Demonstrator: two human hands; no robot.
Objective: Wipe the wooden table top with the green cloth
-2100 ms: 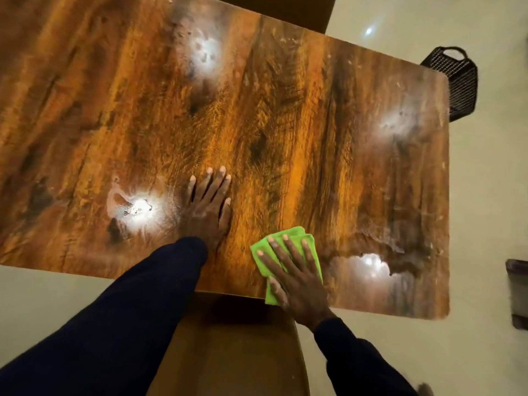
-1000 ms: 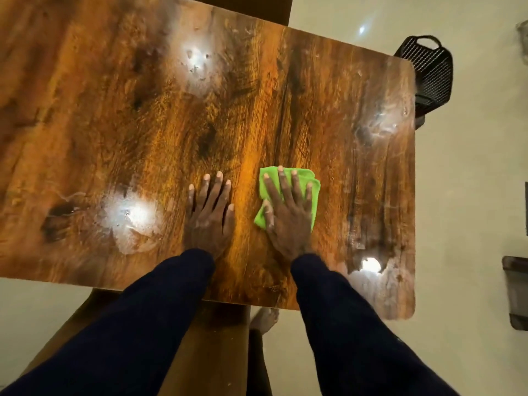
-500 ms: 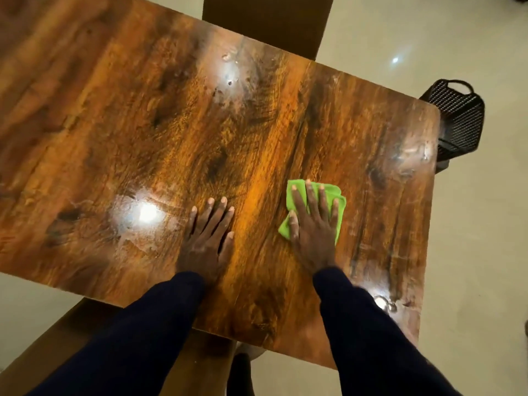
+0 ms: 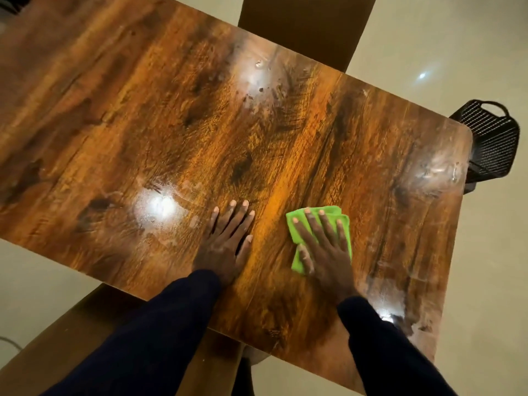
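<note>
Green cloth [image 4: 295,234] is pressed flat under the right hand [image 4: 325,252] near the front edge of the counter [image 4: 257,138], fingers straight, nothing gripped, probably so pressure gets spread. Left hand [image 4: 225,244] is laid flat alongside, holding nothing, likely for bracing. Smudges [image 4: 257,78] are seen further out. Black basket [image 4: 491,138] past the corner: contents can't be made out.

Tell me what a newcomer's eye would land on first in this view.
The bright green cloth stands out most, pressed flat under the right hand near the table's right end, with the left hand flat on bare wood beside it. Next come the glossy wooden table top with its white glare patches, and a black mesh basket beyond the far right corner.
</note>
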